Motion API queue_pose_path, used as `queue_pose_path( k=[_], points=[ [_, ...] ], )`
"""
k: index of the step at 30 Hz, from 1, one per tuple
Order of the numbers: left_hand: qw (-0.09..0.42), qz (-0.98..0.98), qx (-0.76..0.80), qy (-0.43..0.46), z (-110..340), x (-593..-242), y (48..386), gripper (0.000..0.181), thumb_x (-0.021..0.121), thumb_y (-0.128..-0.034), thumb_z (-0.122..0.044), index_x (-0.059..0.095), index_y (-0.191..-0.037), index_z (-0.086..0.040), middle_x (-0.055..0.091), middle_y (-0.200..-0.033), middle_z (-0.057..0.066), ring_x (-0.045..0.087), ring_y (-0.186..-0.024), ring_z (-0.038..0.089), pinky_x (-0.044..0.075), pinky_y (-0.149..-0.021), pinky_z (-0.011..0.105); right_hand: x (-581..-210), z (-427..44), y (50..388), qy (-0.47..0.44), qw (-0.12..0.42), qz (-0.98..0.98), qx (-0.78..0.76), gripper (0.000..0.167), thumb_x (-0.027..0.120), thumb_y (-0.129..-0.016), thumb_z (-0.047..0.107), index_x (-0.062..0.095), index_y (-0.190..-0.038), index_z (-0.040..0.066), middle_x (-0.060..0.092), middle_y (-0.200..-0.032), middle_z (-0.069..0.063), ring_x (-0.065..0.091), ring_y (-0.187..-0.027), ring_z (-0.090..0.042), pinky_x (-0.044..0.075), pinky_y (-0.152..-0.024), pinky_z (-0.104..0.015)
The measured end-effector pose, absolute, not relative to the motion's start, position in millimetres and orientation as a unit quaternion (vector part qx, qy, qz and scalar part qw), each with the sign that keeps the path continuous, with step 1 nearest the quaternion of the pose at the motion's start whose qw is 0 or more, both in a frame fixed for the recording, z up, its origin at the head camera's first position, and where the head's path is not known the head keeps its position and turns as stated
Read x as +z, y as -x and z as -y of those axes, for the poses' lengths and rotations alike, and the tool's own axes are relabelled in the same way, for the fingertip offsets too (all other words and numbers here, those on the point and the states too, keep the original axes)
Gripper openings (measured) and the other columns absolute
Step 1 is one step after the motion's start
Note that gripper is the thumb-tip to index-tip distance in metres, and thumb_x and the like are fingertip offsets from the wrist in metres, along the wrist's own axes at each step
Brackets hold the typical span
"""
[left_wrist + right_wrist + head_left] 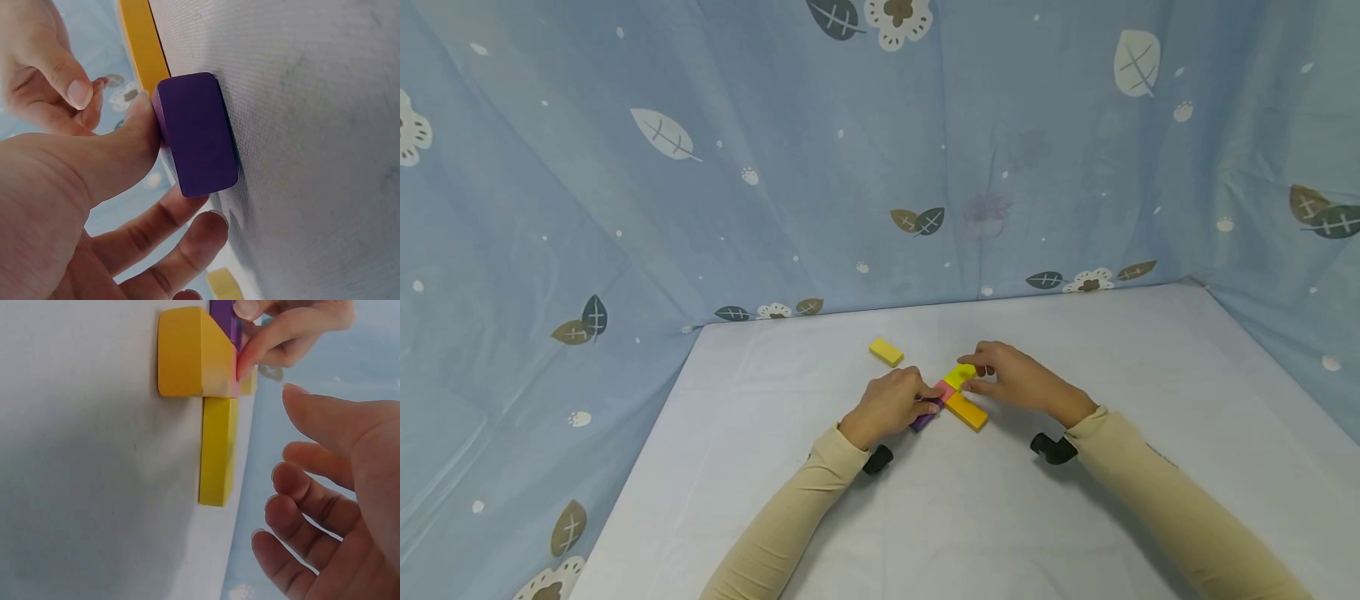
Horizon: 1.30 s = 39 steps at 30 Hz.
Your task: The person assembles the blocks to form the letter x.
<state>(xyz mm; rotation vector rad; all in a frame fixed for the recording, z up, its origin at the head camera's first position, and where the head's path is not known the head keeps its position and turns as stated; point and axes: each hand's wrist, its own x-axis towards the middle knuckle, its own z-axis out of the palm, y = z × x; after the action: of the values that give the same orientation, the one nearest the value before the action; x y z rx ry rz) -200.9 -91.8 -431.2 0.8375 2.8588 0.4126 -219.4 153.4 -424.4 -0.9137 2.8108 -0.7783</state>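
Observation:
Several wooden blocks meet end to end on the white cloth. The pink block [947,390] sits in the middle, with the purple block [199,134], the orange block [967,412] and the bright yellow block [217,453] against it. My left hand [891,402] rests its thumb on top of the purple block, and its index finger touches the pink one. The other left fingers are loosely bent beside the blocks. Over the bright yellow block hovers my right hand [1017,379], thumb and fingers apart; the right wrist view shows a gap between them and the block.
A pale yellow block [887,352] lies alone behind the left hand. White cloth [760,467] covers the table, and a blue patterned curtain [820,167] hangs behind and at both sides. Black wrist devices [1054,449] sit under both wrists.

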Motion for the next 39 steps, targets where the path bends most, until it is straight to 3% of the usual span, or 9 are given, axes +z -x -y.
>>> queue_pose_path(
  k=[20,39],
  points=[
    [0.063,-0.946,0.139,-0.286,92.6,-433.5,202.9,0.035,0.074,-0.0957,-0.035,0.072,-0.130,-0.026,0.072,-0.107,0.000,0.055,-0.077,0.006,0.046,-0.060,0.022,-438.3,-149.4,206.1,0.258,0.062,-0.917,-0.298,0.053,0.077,-0.094,0.028,0.065,-0.137,-0.002,0.061,-0.091,-0.001,0.053,-0.082,-0.015,0.044,-0.067,-0.024],
    [0.052,-0.945,0.135,-0.293,93.1,-435.1,203.8,0.034,0.075,-0.0949,-0.035,0.074,-0.128,-0.026,0.072,-0.107,0.000,0.058,-0.080,0.007,0.048,-0.061,0.024,-444.5,-148.5,203.1,0.258,0.081,-0.910,-0.314,0.058,0.078,-0.093,0.031,0.063,-0.138,-0.004,0.050,-0.080,-0.002,0.043,-0.069,-0.014,0.034,-0.058,-0.022]
  ],
)
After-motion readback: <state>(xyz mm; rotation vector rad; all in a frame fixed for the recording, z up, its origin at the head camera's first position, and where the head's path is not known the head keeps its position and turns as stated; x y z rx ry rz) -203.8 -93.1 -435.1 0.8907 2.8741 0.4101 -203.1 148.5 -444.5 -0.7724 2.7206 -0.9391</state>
